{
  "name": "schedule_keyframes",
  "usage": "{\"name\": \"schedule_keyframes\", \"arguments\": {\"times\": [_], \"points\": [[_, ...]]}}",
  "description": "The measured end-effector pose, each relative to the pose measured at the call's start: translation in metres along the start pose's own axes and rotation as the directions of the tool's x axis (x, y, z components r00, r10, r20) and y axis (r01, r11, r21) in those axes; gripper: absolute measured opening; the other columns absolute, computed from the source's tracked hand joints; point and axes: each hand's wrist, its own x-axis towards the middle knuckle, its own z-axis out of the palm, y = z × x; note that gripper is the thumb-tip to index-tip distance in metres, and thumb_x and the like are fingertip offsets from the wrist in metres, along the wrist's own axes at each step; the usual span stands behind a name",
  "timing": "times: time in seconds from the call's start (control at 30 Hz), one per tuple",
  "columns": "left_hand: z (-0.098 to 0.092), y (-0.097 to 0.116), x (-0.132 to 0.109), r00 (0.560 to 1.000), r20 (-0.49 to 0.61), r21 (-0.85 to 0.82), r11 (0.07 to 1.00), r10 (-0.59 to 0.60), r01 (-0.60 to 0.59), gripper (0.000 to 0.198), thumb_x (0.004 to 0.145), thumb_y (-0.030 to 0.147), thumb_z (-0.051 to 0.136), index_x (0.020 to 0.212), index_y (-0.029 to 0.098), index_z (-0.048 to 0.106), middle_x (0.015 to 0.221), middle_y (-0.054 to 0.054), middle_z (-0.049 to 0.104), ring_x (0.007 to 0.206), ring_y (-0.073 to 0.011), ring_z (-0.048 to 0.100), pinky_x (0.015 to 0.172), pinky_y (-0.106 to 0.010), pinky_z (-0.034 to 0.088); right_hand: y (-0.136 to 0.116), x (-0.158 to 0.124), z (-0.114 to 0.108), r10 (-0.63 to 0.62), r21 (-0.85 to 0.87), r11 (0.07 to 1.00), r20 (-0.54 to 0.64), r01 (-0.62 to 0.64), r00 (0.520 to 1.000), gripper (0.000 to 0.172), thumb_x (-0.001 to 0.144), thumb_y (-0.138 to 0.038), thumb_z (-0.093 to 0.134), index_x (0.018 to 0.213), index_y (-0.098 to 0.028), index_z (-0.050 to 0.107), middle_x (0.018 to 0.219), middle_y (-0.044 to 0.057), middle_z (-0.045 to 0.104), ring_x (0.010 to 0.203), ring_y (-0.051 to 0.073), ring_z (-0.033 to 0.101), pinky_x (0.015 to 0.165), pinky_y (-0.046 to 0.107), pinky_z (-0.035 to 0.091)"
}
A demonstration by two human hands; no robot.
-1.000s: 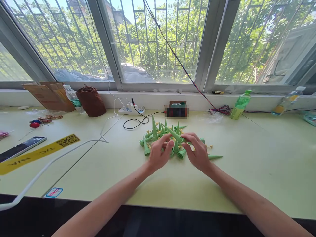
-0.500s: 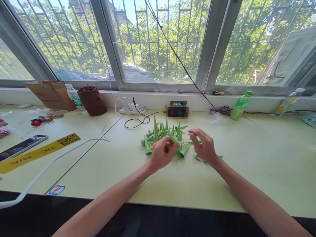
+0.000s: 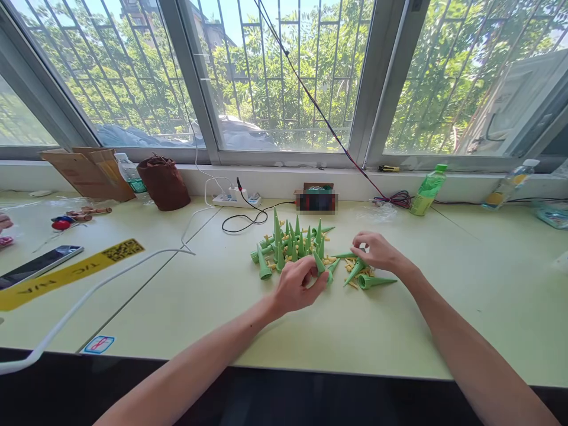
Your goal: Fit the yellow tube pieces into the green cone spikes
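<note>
My left hand (image 3: pixel 299 285) is closed around a green plastic cone-shaped spike (image 3: pixel 318 263), its tip pointing up and to the left. Beside it, at the front right of the main group, another green spike lies partly hidden by my fingers. My right hand (image 3: pixel 376 251) is over a small heap of yellow plastic pieces (image 3: pixel 364 270) and lying green spikes (image 3: pixel 379 281). Its thumb and fingertips are bent together at the heap's back edge; whatever they pinch is too small to make out. Several green spikes (image 3: pixel 293 244) stand upright behind my left hand, others lying among them with yellow pieces.
Behind the spikes are a blurred dark device (image 3: pixel 316 201), a black cable and a power strip (image 3: pixel 237 200). A green bottle (image 3: pixel 428 190) stands at back right, a brown pouch (image 3: pixel 163 182) at back left. A phone (image 3: pixel 42 264) and white cable (image 3: pixel 133 261) lie left; another person's hand (image 3: pixel 4 222) shows there.
My right hand has moved right, with its fingertips down at the small heap, uncovering more of the lying spikes. My left hand has shifted slightly right and lower, still holding the green spike.
</note>
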Motion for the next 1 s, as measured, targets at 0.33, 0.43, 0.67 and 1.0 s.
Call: {"name": "schedule_keyframes", "arguments": {"times": [0.33, 0.43, 0.67, 1.0], "points": [[0.003, -0.001, 0.0, 0.997, -0.002, 0.012, 0.997, 0.075, -0.075, 0.014, 0.084, 0.016, 0.059, 0.076, 0.018, 0.049, 0.057, 0.007, 0.041, 0.045, -0.0048, 0.03, 0.043, -0.018, 0.028, 0.002, 0.001, 0.002, -0.029, -0.001, 1.0, 0.065, 0.029, 0.997, 0.02, 0.087, -0.026, 0.053, 0.074, -0.018, 0.067, 0.083, 0.006, 0.068, 0.075, 0.018, 0.061, 0.07, 0.03, 0.045], [0.003, 0.0, 0.0, 0.997, 0.007, 0.014, 0.997, 0.081, -0.082, 0.016, 0.083, 0.015, 0.06, 0.074, 0.018, 0.047, 0.056, 0.007, 0.039, 0.045, -0.0048, 0.029, 0.043, -0.018, 0.027, 0.001, 0.001, 0.004, -0.053, 0.025, 0.998, 0.064, 0.052, 0.997, 0.018, 0.085, -0.023, 0.054, 0.075, -0.019, 0.068, 0.091, 0.008, 0.069, 0.081, 0.02, 0.063, 0.077, 0.031, 0.047], [0.003, 0.002, 0.001, 0.996, 0.009, 0.031, 0.996, 0.085, -0.086, 0.026, 0.083, 0.016, 0.061, 0.069, 0.019, 0.039, 0.056, 0.008, 0.037, 0.045, -0.0044, 0.028, 0.042, -0.018, 0.026, -0.006, 0.0, 0.009, -0.071, 0.012, 0.997, 0.074, 0.07, 0.995, 0.012, 0.08, -0.02, 0.058, 0.071, -0.019, 0.066, 0.106, 0.01, 0.068, 0.101, 0.024, 0.063, 0.091, 0.035, 0.047], [0.002, 0.002, 0.0, 0.995, 0.036, 0.059, 0.994, 0.092, -0.094, 0.021, 0.085, 0.019, 0.059, 0.07, 0.019, 0.043, 0.056, 0.007, 0.041, 0.044, -0.0046, 0.031, 0.042, -0.019, 0.027, -0.009, -0.001, 0.019, 0.0, -0.039, 0.999, 0.092, 0.004, 0.996, 0.007, 0.075, -0.013, 0.058, 0.073, -0.017, 0.063, 0.12, 0.014, 0.063, 0.116, 0.028, 0.057, 0.102, 0.041, 0.042]]}}
